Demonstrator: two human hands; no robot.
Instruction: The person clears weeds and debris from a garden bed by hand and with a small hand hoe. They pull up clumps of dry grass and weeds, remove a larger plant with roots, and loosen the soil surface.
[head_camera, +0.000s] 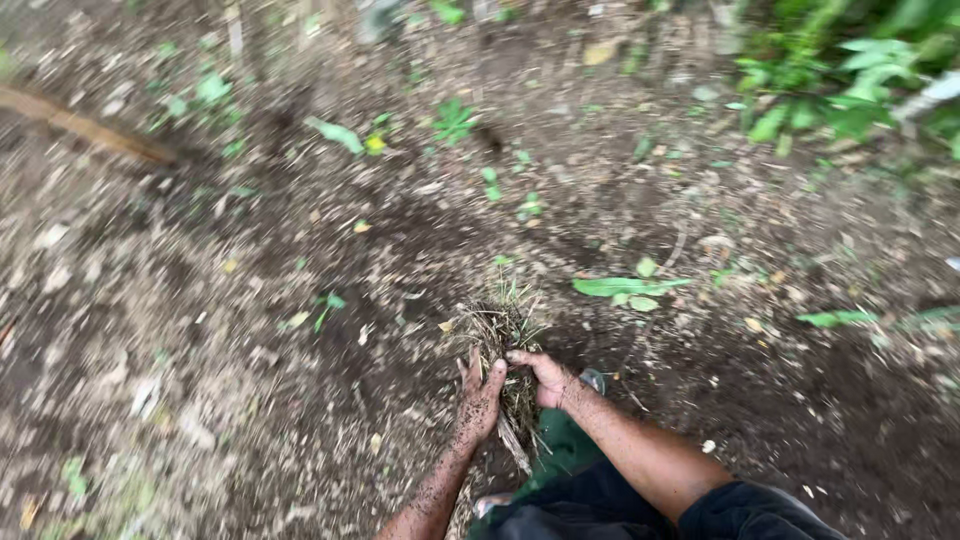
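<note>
Two soil-caked hands, left hand (480, 398) and right hand (545, 377), fingers curled around a clump of dry grass and roots (503, 330); loose strands could slip out.

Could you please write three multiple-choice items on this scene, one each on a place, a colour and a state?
1. Where is the clump of dry grass and roots?
A. between both hands
B. by the far log
C. on a table

2. What colour is the long leaf on the soil just beyond the hands?
A. red
B. green
C. blue

3. How do the hands look?
A. gloved
B. clean
C. bare and soil-speckled

Answers: 1 A, the left hand and right hand grip the clump; 2 B, it is plainly green; 3 C, dirt dots the bare skin.
</note>
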